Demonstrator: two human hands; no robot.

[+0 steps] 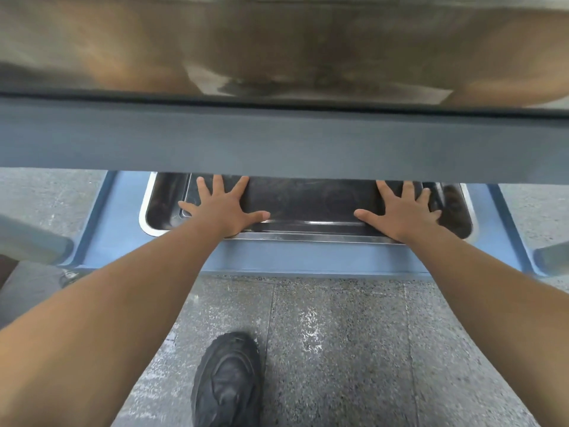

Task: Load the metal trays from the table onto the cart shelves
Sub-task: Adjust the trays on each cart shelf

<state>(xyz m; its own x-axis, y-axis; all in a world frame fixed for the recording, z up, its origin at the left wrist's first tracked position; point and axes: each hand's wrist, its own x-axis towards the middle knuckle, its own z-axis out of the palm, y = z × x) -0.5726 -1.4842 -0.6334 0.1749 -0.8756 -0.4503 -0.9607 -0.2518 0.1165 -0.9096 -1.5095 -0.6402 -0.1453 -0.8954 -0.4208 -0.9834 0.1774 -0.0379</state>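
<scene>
Down on the low blue shelf (277, 257), my head view shows a metal tray (311, 201) lying flat inside a bigger tray (144, 215). The left hand (223, 208) and right hand (400, 212) rest flat on it, one near each end, with fingers spread wide and gripping nothing. I think they press like this to slide it in evenly under the upper shelf (277, 140). Its long side runs left to right, with its open side up. Another shiny tray (277, 41) sits on top and looks blurry.

Both forearms (107, 303) are bare; the person wears a black, chunky-soled shoe (228, 383) with a creased upper.
</scene>
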